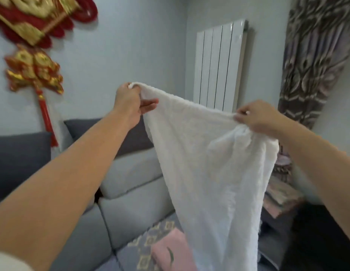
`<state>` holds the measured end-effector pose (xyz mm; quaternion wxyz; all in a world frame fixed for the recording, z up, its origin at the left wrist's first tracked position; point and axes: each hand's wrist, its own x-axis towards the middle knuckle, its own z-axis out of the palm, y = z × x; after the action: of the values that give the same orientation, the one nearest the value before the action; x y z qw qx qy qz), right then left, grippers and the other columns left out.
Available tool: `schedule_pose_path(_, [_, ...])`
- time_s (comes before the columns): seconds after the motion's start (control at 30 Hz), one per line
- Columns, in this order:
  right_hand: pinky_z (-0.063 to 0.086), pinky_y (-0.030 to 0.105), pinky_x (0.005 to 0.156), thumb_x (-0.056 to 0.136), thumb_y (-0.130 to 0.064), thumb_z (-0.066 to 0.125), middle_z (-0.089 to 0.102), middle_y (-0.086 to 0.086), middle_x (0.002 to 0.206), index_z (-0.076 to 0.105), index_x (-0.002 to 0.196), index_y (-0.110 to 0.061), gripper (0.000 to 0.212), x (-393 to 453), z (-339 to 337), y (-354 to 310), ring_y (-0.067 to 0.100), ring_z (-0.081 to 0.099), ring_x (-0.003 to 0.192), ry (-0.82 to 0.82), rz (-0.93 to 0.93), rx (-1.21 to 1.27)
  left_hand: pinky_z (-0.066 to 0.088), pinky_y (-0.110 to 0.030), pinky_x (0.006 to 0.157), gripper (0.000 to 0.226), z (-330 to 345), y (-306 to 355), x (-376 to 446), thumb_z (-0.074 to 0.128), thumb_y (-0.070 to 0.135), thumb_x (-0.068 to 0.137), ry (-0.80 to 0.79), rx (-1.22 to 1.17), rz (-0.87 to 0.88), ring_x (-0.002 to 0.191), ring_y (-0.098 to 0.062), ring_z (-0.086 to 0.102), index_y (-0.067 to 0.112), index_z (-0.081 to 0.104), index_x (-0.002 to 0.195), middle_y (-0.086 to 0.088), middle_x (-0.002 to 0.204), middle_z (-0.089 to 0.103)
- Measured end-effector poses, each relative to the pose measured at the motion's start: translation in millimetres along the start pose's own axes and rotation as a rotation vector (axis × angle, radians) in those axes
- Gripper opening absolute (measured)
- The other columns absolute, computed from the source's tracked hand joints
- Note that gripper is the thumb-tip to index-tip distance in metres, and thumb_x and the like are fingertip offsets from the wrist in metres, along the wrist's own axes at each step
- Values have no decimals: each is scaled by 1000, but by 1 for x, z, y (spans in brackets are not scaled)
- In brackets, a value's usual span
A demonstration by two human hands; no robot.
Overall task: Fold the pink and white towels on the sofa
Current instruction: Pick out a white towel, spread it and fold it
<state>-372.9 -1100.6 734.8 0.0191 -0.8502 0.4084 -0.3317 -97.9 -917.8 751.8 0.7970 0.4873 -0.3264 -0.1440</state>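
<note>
Left hand (131, 102), right hand (256, 118) pinch white towel (205, 163) top edge.

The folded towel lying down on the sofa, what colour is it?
Pink towel, with a small dark green mark, seen in the head view.

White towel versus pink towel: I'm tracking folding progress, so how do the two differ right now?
The white towel hangs in the air, stretched between the left hand and the right hand; the pink towel lies on the patterned cover on the sofa, untouched. The white towel is spread open and draping; the pink towel looks flat and compact. The pink towel shows a small dark green mark; the white towel is plain. Both look like soft terry cloth.
</note>
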Motion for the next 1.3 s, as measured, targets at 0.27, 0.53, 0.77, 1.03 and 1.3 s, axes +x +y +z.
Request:
schedule_pose_path(0.27, [40, 34, 67, 98, -22, 55, 67, 10, 92, 67, 89, -26, 16, 47, -40, -32, 28, 50, 76, 169, -20, -36, 61, -38, 59, 16, 7, 64, 17, 38, 13, 104, 97, -120, 154, 65, -35, 74, 15, 50, 94, -12, 102, 54])
schedule_pose_path(0.53, [41, 32, 66, 99, -21, 59, 67, 8, 85, 68, 82, -15, 20, 45, -68, -69, 32, 61, 86, 104, -76, 226, 57, -33, 56, 18, 12, 121, 0, 34, 16, 105, 93, -359, 297, 61, -28, 73, 25, 50, 109, -10, 116, 53])
schedule_pose_path(0.77, [52, 31, 74, 89, -20, 74, 76, 0, 79, 76, 82, -21, 8, 38, -122, -92, 16, 68, 67, 73, -72, 836, 49, -22, 40, 15, -11, 159, 10, 36, 29, 106, 402, 249, 906, 46, -18, 67, 27, 51, 105, 15, 100, 56])
schedule_pose_path(1.03, [52, 23, 70, 93, -31, 68, 75, -4, 100, 77, 98, -20, 15, 96, 19, -96, 13, 68, 85, -552, 24, 67, 49, -27, 38, 24, -60, 45, 105, 42, 1, 97, 299, 325, 24, 53, -28, 67, 15, 58, 105, -14, 85, 62])
schedule_pose_path(1.3, [44, 32, 65, 99, -26, 56, 61, 2, 72, 61, 73, -14, 29, 149, 117, -92, 28, 61, 78, -36, 89, 37, 58, -52, 73, 36, -78, -2, 166, 33, -7, 100, 66, 61, -255, 72, -35, 68, -2, 45, 133, -23, 106, 60])
